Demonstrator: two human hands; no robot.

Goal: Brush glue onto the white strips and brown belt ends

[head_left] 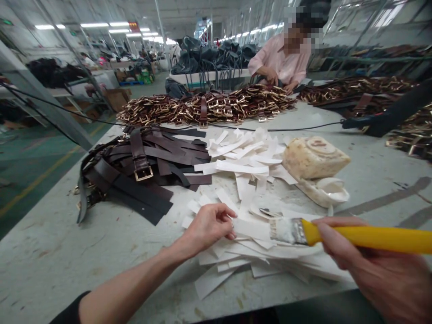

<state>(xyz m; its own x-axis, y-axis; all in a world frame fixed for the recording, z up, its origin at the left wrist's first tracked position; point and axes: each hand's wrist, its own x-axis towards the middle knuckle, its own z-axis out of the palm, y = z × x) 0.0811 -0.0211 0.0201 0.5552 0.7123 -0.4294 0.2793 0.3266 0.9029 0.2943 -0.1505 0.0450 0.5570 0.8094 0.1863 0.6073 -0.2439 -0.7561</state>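
Note:
My right hand (378,265) grips a yellow-handled brush (354,236) whose white bristles rest on a white paper strip (251,228). My left hand (211,225) has its fingers curled and pinches the left end of that strip. Both hands sit over a heap of white paper strips (249,166) spread across the grey table (67,252). A pile of dark brown leather straps with brass buckles (141,166) lies to the left of the strips.
A lumpy beige bag (313,157) rests on crumpled white material right of the strips. Heaps of brown buckled straps (209,105) fill the far table, where a person in a pink shirt (283,58) works. A black cable (303,128) crosses the table.

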